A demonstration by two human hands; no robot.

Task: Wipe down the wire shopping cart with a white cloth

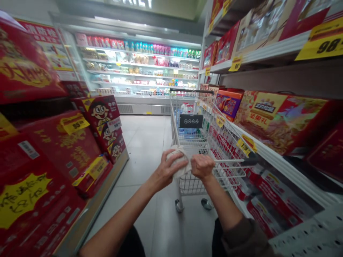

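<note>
A wire shopping cart (187, 142) stands ahead of me, its near end in front of my hands. My left hand (173, 165) is wrapped over a crumpled whitish cloth (180, 172) at the cart's near left corner. Beside it, my right hand (203, 166) is closed in a fist at the near rail, next to the cloth's right edge. What that fist holds is hidden. A dark sign plate (191, 121) hangs at the cart's far end, with bottles (187, 107) behind it.
Red gift boxes (66, 150) with yellow price tags are stacked on the left. Shelves (268, 50) of boxed goods line the right, close to the cart. A lit refrigerated display (144, 67) spans the back. Pale tiled floor (144, 142) runs between them.
</note>
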